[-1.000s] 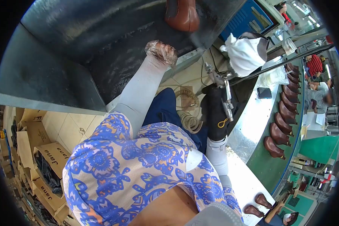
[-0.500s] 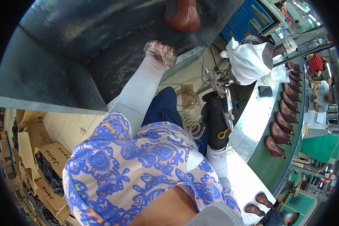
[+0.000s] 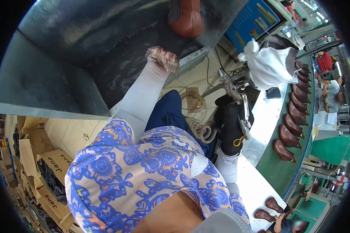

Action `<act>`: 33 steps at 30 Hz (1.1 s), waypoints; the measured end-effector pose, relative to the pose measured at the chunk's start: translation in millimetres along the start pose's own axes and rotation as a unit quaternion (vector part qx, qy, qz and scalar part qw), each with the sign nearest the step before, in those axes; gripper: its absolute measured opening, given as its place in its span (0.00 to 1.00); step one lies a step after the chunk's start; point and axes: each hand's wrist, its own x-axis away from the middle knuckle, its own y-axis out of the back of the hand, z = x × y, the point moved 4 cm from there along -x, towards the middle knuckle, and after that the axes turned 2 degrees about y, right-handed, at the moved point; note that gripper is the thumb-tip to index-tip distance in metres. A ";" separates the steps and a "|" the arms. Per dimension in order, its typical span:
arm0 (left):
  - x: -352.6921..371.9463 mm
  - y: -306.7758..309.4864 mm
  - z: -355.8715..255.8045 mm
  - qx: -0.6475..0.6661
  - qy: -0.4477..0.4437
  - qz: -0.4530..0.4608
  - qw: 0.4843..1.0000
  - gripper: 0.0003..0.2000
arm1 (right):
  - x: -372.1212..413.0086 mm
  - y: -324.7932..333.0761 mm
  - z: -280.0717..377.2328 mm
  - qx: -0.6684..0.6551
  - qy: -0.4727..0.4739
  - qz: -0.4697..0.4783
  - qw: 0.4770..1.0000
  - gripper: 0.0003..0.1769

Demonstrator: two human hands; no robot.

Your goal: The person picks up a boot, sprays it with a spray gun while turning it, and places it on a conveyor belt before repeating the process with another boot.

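Observation:
A black glove covers my right hand (image 3: 232,126), closed around a metal spray gun (image 3: 243,112). White cloth (image 3: 271,66) wraps the cup at the gun's upper end. My left hand (image 3: 162,60), wrapped in stained clear plastic above a white sleeve, is inside the dark metal booth (image 3: 124,66). Its fingers are hidden from view. Beyond it, at the top, is a brown leather boot (image 3: 186,21) with its rounded end towards me. A gap shows between the boot and the visible plastic; whether the fingers touch the boot is unclear.
Several brown shoe pieces (image 3: 288,138) line the green conveyor (image 3: 266,165) on the right. A phone (image 3: 273,93) lies on the white table (image 3: 256,186). Coiled hose (image 3: 200,130) hangs beside my legs. Cardboard boxes (image 3: 56,163) stand at lower left. Other people are at the right.
My right hand and the spray gun have moved right and slightly down. My left hand and the boot have shifted slightly left and down in view. A person's hand now shows near the lower-right shoe pieces.

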 end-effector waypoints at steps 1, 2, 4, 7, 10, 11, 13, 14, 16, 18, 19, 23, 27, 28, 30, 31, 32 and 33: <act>-0.6 1.1 1.2 0.002 0.001 -0.001 1.000 0.19 | -6.3 6.5 -3.2 0.064 0.117 0.042 0.990 0.09; -1.1 0.5 3.0 0.006 0.003 0.002 1.000 0.19 | -7.9 4.8 2.5 0.127 0.233 0.083 0.961 0.10; -2.3 1.4 8.6 0.015 0.012 0.003 1.000 0.19 | -22.4 14.2 -2.8 0.038 0.040 0.047 0.997 0.11; 1.2 -0.4 18.3 0.037 0.030 0.007 0.999 0.19 | -57.2 22.0 -0.6 -0.135 -0.008 -0.025 0.991 0.12; 12.8 -1.8 30.5 0.063 0.055 0.011 0.996 0.18 | -73.8 17.0 23.6 0.196 0.253 0.001 0.947 0.14; 16.9 -1.8 35.2 0.072 0.068 0.013 0.995 0.18 | -80.3 14.1 22.7 0.042 0.137 0.010 0.990 0.15; 27.7 -1.9 42.5 0.087 0.090 0.018 0.992 0.18 | -87.2 5.0 19.8 -0.127 0.033 0.013 0.991 0.16; 32.9 0.2 44.4 0.093 0.102 0.021 0.990 0.18 | -91.5 6.7 17.3 -0.127 0.036 0.006 0.991 0.16; 38.8 2.7 44.2 0.097 0.129 0.036 0.986 0.18 | -105.3 12.8 7.2 -0.202 0.003 -0.011 0.979 0.14; 43.9 5.5 45.4 0.105 0.169 0.065 0.978 0.18 | -126.7 21.2 6.8 -0.216 0.009 -0.046 0.975 0.13; 46.8 6.2 46.0 0.107 0.190 0.082 0.972 0.18 | -140.2 26.2 4.6 -0.225 0.011 -0.012 0.974 0.14; 67.2 5.8 45.6 0.110 0.276 0.147 0.943 0.18 | -186.1 26.1 1.8 -0.174 0.057 0.047 0.982 0.17; 78.8 5.3 48.7 0.111 0.324 0.183 0.921 0.18 | -207.7 5.4 1.5 -0.106 0.064 0.089 0.988 0.18; 78.5 5.8 50.6 0.115 0.328 0.186 0.919 0.18 | -209.7 0.1 0.4 -0.070 0.036 0.089 0.993 0.19; 76.2 8.9 50.5 0.124 0.326 0.188 0.918 0.18 | -199.2 -4.0 3.8 -0.053 0.067 0.118 0.989 0.20; 72.8 10.6 48.9 0.131 0.322 0.188 0.919 0.18 | -196.7 2.3 -1.4 -0.018 0.085 0.092 0.992 0.18; 67.2 16.4 46.7 0.143 0.312 0.185 0.921 0.18 | -193.2 8.1 -6.6 0.018 0.101 0.068 0.992 0.17; 58.3 24.1 43.4 0.156 0.299 0.183 0.924 0.17 | -185.8 11.1 -5.5 0.082 0.193 0.058 0.976 0.16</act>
